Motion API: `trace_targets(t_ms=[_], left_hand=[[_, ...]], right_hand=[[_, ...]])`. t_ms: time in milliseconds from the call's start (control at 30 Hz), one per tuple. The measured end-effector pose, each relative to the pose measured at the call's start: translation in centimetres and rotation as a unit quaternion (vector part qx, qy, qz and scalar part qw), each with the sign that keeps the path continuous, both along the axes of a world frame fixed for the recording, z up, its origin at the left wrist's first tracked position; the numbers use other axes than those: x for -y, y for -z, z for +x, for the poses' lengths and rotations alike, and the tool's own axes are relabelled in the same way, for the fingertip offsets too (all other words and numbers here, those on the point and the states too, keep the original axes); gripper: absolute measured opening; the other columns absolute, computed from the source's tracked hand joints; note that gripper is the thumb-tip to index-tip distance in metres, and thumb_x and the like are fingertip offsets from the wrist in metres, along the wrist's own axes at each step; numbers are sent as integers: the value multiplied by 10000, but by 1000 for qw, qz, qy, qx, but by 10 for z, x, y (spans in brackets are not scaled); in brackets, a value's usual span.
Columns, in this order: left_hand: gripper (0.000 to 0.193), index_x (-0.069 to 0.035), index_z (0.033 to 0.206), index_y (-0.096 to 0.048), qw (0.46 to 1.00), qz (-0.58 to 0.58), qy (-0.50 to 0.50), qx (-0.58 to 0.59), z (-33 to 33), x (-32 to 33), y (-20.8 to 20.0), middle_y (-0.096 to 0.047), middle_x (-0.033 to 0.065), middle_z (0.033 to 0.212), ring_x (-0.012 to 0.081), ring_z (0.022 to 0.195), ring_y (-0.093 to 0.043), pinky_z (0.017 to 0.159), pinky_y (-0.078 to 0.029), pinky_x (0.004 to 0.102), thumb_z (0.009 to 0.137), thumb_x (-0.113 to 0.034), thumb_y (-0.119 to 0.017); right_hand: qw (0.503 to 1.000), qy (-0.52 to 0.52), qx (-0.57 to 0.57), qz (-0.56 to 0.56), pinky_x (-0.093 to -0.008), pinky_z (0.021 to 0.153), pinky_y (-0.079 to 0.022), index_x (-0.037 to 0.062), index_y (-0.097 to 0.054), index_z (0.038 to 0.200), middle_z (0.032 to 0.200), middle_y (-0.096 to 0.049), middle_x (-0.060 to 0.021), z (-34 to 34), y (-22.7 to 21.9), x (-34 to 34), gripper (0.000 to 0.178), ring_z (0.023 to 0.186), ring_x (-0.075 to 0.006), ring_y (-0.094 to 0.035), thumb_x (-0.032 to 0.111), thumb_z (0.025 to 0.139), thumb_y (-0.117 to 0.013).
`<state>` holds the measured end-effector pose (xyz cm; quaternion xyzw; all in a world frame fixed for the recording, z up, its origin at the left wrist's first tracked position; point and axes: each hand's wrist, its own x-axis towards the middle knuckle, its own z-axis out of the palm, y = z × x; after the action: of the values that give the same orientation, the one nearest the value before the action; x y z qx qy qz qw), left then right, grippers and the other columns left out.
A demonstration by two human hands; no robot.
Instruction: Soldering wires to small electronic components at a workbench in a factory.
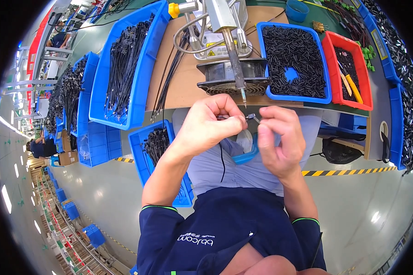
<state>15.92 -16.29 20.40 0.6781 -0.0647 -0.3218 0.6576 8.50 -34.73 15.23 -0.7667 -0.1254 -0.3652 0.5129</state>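
My left hand (213,121) is closed in a pinch on a thin black cable (222,160), whose loose tail hangs below the fingers. At the cable's end a small metal connector (251,116) sticks out toward my right hand (282,140). The right thumb and fingers are curled close beside that connector. A thin silvery strand shows at their tips, but what they hold is too small to make out. Just above both hands the soldering iron (236,66) points down, its tip apart from the connector.
A black fan (231,75) stands behind the iron. Blue bins of black cables (128,64) lie left. A blue tray of small black sleeves (293,59) and a red bin (365,82) with yellow-handled tweezers (353,89) sit right. A blue-and-white object (245,153) rests at my lap.
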Motion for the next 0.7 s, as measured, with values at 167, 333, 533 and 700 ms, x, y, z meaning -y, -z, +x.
trace_targets(t_ms=[167, 333, 533, 700], left_hand=[[123, -22, 945, -682, 997, -37, 26, -60, 0, -2, -1, -758, 72, 914, 56, 760, -618, 671, -470, 222, 905, -116, -751], [148, -18, 986, -686, 990, -61, 53, -117, -2, -4, -1, -765, 74, 949, 75, 841, -664, 738, -514, 231, 939, -142, -749], [138, -8, 1057, -721, 995, -103, 0, 1, -21, -2, 17, -766, 49, 963, 31, 809, -634, 695, -487, 199, 984, -114, -769], [162, 10, 1081, -761, 987, -4, -38, 158, -33, -4, 22, -736, -14, 870, -1, 723, -591, 628, -469, 194, 971, -105, -794]], right_hand=[[901, -111, -247, 338, -201, 667, -469, -38, -670, 1161, 971, -694, -34, -16, 7, 0, 185, 771, -49, -570, -6, 986, -721], [866, -200, -283, 359, -172, 711, -477, -50, -669, 1204, 989, -700, -8, -19, 8, 5, 212, 826, -15, -591, 19, 1009, -713], [868, -186, -247, 388, -191, 780, -511, -47, -676, 1210, 1041, -717, -29, -20, 14, 0, 207, 892, -40, -631, 13, 1014, -709], [880, -170, -224, 382, -201, 795, -510, -40, -693, 1179, 1060, -705, -31, -22, 15, -5, 178, 903, -51, -628, 23, 1015, -717]])
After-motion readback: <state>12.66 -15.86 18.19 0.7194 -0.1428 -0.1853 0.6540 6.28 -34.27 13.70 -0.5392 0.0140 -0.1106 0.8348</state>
